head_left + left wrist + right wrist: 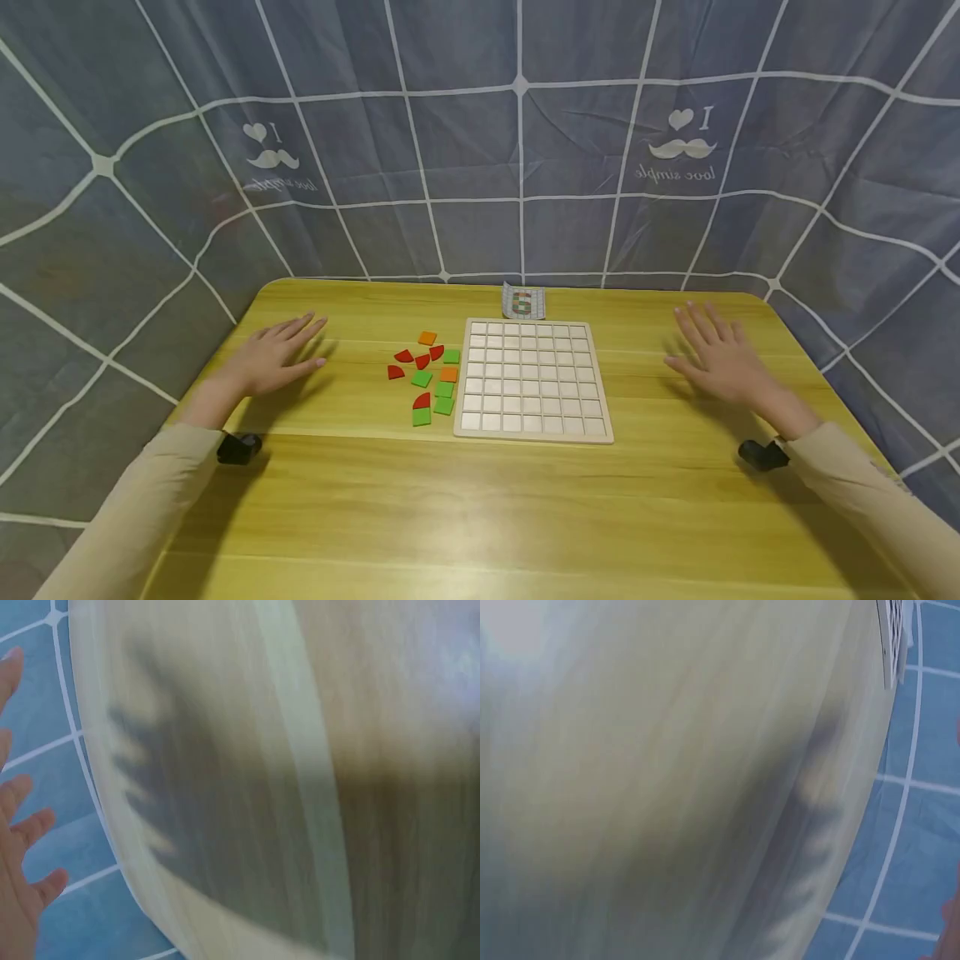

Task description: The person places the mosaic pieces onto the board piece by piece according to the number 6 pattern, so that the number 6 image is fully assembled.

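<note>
My left hand (270, 357) hovers over the table's left side, palm down with fingers stretched out, holding nothing. Its spread fingers (30, 825) show at the left edge of the left wrist view. Over the right side, my right hand (720, 358) is likewise spread and holds nothing. Between the hands lies a pale wooden grid board (532, 382) with bare square cells. Left of it are scattered flat pieces: green squares (422, 416), orange squares (427, 338) and red quarter-circles (395, 372). One red quarter-circle (422, 401) sits against a green square.
Behind the board stands a small folded card (523, 302) with a coloured grid picture. The wooden table (480, 500) has rounded far corners. A grey-blue curtain (465, 150) with white lines hangs around its back and sides. Dark wrist cameras (238, 448) sit under both wrists.
</note>
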Available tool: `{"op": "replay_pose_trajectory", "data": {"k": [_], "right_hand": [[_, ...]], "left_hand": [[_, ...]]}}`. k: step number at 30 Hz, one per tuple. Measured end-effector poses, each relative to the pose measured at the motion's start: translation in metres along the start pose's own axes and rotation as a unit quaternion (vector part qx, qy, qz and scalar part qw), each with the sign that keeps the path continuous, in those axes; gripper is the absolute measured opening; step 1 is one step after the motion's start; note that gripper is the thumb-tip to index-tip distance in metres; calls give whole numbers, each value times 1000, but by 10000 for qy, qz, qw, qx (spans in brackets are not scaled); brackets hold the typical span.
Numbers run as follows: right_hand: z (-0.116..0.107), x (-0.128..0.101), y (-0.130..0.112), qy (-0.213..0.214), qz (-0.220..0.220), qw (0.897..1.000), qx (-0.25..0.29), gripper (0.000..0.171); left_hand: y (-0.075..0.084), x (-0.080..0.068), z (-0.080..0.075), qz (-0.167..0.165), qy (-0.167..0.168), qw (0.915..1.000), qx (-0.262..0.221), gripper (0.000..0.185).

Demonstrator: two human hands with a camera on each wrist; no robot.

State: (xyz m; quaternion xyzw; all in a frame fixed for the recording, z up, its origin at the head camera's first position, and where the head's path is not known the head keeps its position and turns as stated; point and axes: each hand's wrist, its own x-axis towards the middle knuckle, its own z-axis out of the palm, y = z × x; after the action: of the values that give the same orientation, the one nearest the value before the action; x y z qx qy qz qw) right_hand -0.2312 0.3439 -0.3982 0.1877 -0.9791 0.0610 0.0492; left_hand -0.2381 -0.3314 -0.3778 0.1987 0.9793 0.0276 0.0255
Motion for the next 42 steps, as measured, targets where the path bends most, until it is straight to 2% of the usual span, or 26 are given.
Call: {"op": "replay_pose_trajectory", "data": {"k": [5,14,22,28,35,42], "right_hand": [[4,1,-9,43,-83,10000,-3,84],[12,4,-28,-88,-253,9991,326,84],[17,8,-45,-276,-376,9981,413,84],[23,13,-56,-496,-639,9960,373,88],[30,20,-69,-735,-956,9910,586,92],[33,22,-77,-954,-1130,9869,645,90]], "left_hand": [[7,1,4,52,162,9999,-19,66],[24,2,5,258,458,9986,-18,58],[38,7,5,215,594,9977,-261,54],[44,11,9,276,679,9960,-513,49],[49,22,12,246,512,9955,-764,49],[62,32,16,189,261,9932,-1123,50]]}}
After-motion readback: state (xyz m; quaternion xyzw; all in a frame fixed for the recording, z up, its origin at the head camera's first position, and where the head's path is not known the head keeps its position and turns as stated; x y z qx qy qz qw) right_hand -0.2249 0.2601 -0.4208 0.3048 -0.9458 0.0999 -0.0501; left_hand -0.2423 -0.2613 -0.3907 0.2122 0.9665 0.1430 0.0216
